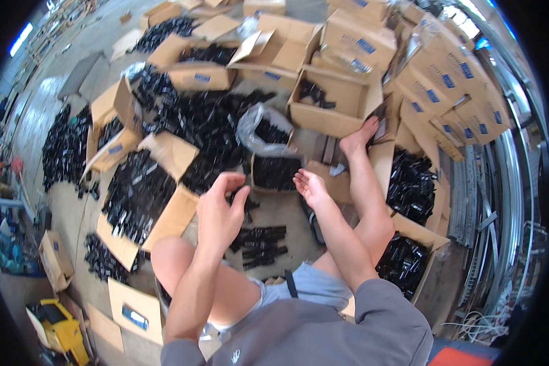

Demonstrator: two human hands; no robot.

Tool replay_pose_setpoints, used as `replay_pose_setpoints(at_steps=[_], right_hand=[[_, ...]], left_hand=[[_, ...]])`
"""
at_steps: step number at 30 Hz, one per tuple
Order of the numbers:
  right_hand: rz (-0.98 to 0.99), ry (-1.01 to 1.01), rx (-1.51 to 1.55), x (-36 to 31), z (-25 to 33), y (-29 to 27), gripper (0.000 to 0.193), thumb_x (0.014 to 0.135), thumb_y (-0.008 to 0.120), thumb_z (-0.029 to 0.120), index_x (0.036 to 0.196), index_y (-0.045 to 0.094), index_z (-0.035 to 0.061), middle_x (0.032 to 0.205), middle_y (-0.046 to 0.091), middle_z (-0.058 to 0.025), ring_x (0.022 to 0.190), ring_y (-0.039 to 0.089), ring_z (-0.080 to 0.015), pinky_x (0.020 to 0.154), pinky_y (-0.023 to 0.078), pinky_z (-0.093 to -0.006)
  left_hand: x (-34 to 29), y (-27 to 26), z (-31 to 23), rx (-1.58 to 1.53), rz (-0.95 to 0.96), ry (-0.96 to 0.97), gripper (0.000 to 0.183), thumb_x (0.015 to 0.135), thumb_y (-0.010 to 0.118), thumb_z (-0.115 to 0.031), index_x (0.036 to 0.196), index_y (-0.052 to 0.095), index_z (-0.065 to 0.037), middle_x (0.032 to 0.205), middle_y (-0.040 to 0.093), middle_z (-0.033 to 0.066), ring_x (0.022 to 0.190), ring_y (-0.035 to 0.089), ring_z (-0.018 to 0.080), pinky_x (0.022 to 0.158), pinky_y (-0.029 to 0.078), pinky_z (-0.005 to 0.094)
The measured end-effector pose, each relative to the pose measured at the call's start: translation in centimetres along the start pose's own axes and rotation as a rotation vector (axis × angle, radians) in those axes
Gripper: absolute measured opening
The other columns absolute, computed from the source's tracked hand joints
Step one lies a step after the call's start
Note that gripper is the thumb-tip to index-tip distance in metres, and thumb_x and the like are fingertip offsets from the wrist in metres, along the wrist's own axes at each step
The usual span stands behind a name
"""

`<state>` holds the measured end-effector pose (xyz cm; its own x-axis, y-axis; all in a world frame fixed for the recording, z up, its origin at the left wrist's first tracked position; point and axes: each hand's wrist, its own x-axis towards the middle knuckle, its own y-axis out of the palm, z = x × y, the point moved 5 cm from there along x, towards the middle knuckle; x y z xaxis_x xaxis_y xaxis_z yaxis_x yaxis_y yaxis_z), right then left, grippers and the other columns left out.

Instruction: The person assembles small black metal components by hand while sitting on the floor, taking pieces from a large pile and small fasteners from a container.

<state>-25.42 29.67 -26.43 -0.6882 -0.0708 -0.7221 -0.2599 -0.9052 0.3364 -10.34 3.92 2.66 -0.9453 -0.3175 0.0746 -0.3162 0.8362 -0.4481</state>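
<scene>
Over the pile of small black parts, my left hand (221, 206) is raised with its thumb and curled fingers apart; I see nothing held between them. My right hand (311, 186) has its fingers loosely spread, palm turned inward, beside the right edge of a small box (277, 191) filled with black parts (277, 171). Just behind that box stands a clear plastic bag (249, 131) with more black parts inside. Below my left hand, between my knees, several black strips (260, 244) lie in rows on the floor.
Open cardboard boxes (189, 78) ring the black heap (195, 122). At right, my bare foot (360, 135) rests by an open carton (326, 124). Flattened cartons (448, 85) and long metal profiles (511, 177) line the right side. A yellow machine (64, 332) sits at lower left.
</scene>
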Motion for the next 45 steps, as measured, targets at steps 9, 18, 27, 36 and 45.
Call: replay_pose_setpoints(at_steps=[9, 18, 27, 36, 45], right_hand=[[-0.042, -0.190, -0.551, -0.8, -6.2, -2.9, 0.026, 0.103, 0.059, 0.027, 0.108, 0.072, 0.0047, 0.090, 0.074, -0.0065, 0.078, 0.071, -0.0155, 0.066, 0.054, -0.0286], [0.042, -0.612, -1.359, -2.8, -7.0, 0.1, 0.025, 0.096, 0.065, 0.027, 0.099, 0.074, 0.0037, 0.091, 0.074, -0.0193, 0.088, 0.071, -0.0391, 0.082, 0.055, -0.0482], [0.436, -0.612, -1.999, -4.6, -17.8, -0.6, 0.044, 0.082, 0.079, 0.017, 0.123, 0.065, 0.0082, 0.121, 0.067, -0.0154, 0.120, 0.060, -0.0341, 0.097, 0.053, -0.0473], [0.400, -0.380, -2.015, -3.5, -16.1, -3.4, 0.030, 0.080, 0.074, 0.009, 0.110, 0.071, 0.0094, 0.113, 0.071, -0.0151, 0.112, 0.068, -0.0344, 0.091, 0.055, -0.0494], [0.286, -0.396, -1.966, -4.5, -16.1, -2.7, 0.026, 0.086, 0.065, 0.006, 0.112, 0.067, 0.0057, 0.110, 0.074, -0.0197, 0.103, 0.071, -0.0416, 0.088, 0.056, -0.0537]], left_hand=[[-0.8, 4.5, 5.8, -0.387, -0.059, -0.268, 0.015, 0.099, 0.066, -0.008, 0.110, 0.071, 0.000, 0.103, 0.076, 0.0105, 0.096, 0.072, 0.0149, 0.088, 0.055, 0.0285], [-9.3, 14.8, 28.4, 0.687, 0.300, -0.594, 0.028, 0.085, 0.074, -0.019, 0.111, 0.072, -0.010, 0.111, 0.073, 0.0176, 0.105, 0.071, 0.0381, 0.089, 0.057, 0.0479], [-10.0, 18.7, 27.9, 0.911, 0.327, -0.054, 0.052, 0.070, 0.088, -0.020, 0.116, 0.066, -0.011, 0.121, 0.061, 0.0111, 0.112, 0.058, 0.0315, 0.092, 0.050, 0.0448], [-11.3, 18.7, 28.9, 1.049, 0.365, -0.150, 0.031, 0.082, 0.072, -0.012, 0.112, 0.066, -0.009, 0.110, 0.064, 0.0102, 0.111, 0.059, 0.0312, 0.091, 0.047, 0.0454], [-12.6, 17.3, 30.9, 0.975, 0.494, -0.448, 0.029, 0.088, 0.070, -0.018, 0.113, 0.059, -0.006, 0.103, 0.076, 0.0163, 0.112, 0.068, 0.0350, 0.093, 0.049, 0.0520]])
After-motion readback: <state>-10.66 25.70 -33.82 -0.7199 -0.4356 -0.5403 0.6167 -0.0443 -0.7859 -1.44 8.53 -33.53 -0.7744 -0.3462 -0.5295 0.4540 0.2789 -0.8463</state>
